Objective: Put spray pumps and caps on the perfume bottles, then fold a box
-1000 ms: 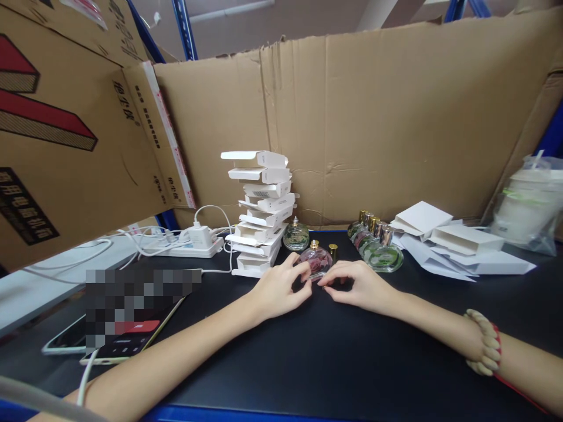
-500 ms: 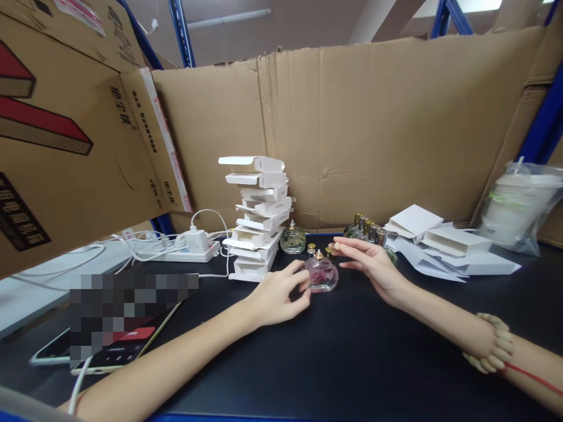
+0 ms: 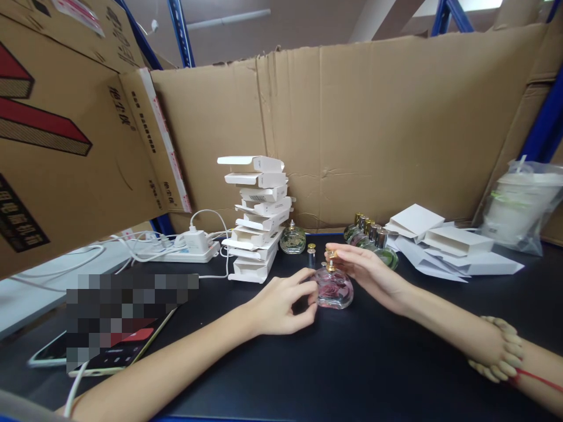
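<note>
A clear glass perfume bottle (image 3: 334, 291) with pink contents stands upright on the black table, a gold collar and thin nozzle at its neck. My left hand (image 3: 285, 305) is closed on the bottle's left side, its fingers curled. Above the neck, my right hand (image 3: 369, 269) pinches a small gold piece (image 3: 329, 254) between thumb and fingertips; its exact shape is partly hidden. Just behind the bottle stands a silver cap with a gold top (image 3: 311, 256). A greenish perfume bottle (image 3: 292, 239) with a bare nozzle is farther back.
Several capped perfume bottles (image 3: 372, 234) stand in a row behind my right hand. Stacked white boxes (image 3: 255, 237) rise at the left, beside a power strip (image 3: 193, 253) and phones (image 3: 132, 351). More white cartons (image 3: 457, 243) and a bagged cup (image 3: 510, 205) lie at the right.
The pink bottle and my left hand have moved slightly right and nearer to me. My right hand has brought the small gold piece down to the bottle's neck.
</note>
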